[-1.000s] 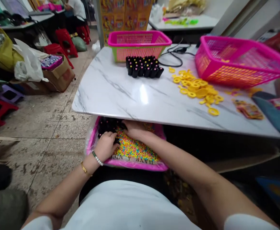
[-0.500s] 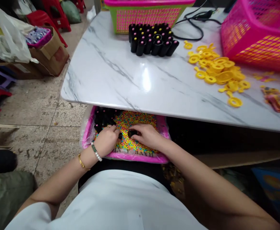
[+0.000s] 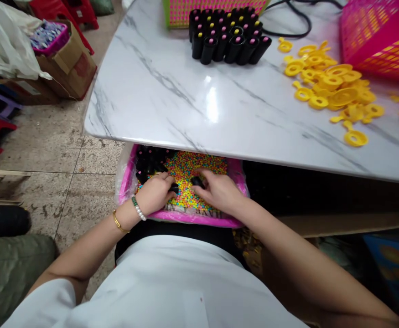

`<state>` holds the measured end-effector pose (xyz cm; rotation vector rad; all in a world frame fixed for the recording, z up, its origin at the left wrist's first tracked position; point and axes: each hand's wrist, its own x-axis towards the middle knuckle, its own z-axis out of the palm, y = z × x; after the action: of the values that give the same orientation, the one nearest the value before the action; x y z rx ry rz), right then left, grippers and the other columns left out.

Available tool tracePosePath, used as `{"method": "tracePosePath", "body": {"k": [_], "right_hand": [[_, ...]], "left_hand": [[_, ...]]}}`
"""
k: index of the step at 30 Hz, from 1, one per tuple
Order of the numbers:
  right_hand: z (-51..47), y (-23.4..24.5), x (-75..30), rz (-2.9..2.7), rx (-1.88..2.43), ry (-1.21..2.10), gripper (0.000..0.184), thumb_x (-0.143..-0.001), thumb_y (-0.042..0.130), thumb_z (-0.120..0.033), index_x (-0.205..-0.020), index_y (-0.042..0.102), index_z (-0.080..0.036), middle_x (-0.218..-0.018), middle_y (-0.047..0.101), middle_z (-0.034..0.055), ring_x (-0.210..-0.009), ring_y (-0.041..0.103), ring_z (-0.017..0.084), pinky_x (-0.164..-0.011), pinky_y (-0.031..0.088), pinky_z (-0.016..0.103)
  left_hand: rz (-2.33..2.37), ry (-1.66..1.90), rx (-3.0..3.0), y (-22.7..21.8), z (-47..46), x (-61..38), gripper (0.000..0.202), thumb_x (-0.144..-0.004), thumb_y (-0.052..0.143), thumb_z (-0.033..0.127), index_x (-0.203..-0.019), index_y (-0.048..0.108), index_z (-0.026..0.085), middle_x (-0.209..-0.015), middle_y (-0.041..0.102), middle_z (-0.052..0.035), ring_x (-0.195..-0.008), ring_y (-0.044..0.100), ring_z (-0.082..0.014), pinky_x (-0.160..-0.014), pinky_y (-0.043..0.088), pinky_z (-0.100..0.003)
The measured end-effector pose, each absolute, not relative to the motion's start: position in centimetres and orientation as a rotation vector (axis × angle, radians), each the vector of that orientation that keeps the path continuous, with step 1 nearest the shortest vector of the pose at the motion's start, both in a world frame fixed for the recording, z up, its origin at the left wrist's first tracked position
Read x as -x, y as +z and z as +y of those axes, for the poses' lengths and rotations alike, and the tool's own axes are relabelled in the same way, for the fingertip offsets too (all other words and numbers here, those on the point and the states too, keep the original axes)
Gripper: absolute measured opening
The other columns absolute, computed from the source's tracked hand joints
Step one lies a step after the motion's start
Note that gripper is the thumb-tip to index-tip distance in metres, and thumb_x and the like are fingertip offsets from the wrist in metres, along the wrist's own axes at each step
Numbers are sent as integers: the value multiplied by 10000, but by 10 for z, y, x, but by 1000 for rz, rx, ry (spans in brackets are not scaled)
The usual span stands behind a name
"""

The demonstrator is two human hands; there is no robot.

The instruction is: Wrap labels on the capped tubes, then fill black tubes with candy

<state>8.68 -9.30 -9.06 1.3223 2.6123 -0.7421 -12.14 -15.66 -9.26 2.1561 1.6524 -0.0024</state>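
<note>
On my lap, partly under the table edge, is a pink tray [image 3: 206, 222] lined with clear plastic and filled with small coloured balls [image 3: 199, 160]. My left hand [image 3: 155, 193] is closed on a small black tube [image 3: 173, 188] low over the balls. Opposite it, my right hand [image 3: 216, 189] grips another black tube [image 3: 197, 182] between thumb and fingers. More black tubes [image 3: 147, 161] with pink dots lie heaped in the tray's far left corner, just beyond my left hand.
The marbled white table [image 3: 151, 100] carries a block of upright black tubes [image 3: 223, 43] with pink and yellow tops, a pile of yellow plastic ring pieces [image 3: 336, 86], a pink basket [image 3: 373, 43] and a black cable [image 3: 310, 23]. Cardboard boxes [image 3: 71, 68] and stools stand on the left floor.
The view has shifted, so the table items appear higher and farther right. Both hands stay in the tray, each with a black tube; the right hand's fingers are spread a little wider around its tube.
</note>
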Motion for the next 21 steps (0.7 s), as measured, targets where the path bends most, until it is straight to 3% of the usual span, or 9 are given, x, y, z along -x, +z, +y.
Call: {"method": "tracePosePath", "body": {"k": [3,6,9,15,18,21], "right_hand": [[-92,-88,-102,2613,-1317,-889,515,-957,597,-369,-1421,513,-160,-768,753,43,-718,725,229,-671,517,293],[-88,-85,-112,2814,-1052,-707,500,-923,601,-172,-1413,560,-264,-1110,747,91,-927,718,246,-774,546,329],[-82,-90,-112,2961,-765,-488,607,-853,574,-16,-1358,618,-349,-1440,583,80,-1163,633,291,-915,538,416],[-79,-105,-109,3000,-721,-556,328,-867,602,-120,-1180,690,-165,-1264,666,157,-1127,632,299,-932,542,435],[-79,-105,-119,3095,-819,-815,254,-859,622,-166,-1105,680,-155,-1096,694,140,-1018,658,261,-895,549,398],[-76,-106,-129,3095,-843,-1066,276,-892,629,-223,-1163,656,-176,-1062,710,105,-970,676,223,-864,550,352]], "left_hand": [[1641,47,-2094,-95,-159,130,287,-876,689,234,-1125,672,93,-1032,665,-132,-1011,637,-270,-936,514,-386],[1577,40,-2124,-97,-158,130,232,-879,675,203,-1085,696,99,-1005,669,-128,-998,646,-269,-935,517,-384],[1523,106,-2125,-99,-157,127,215,-870,677,180,-1074,699,113,-1006,682,-120,-999,654,-260,-935,521,-375],[1429,406,-1912,-98,-162,138,258,-853,679,172,-1110,662,167,-1093,725,-82,-1021,682,-217,-933,526,-344],[1327,528,-1756,-94,-165,146,260,-864,667,219,-1121,642,179,-1101,732,-65,-986,699,-199,-898,536,-323],[1229,623,-1666,-91,-165,149,289,-858,669,219,-1142,648,174,-1111,732,-69,-994,700,-190,-916,533,-315]]}}
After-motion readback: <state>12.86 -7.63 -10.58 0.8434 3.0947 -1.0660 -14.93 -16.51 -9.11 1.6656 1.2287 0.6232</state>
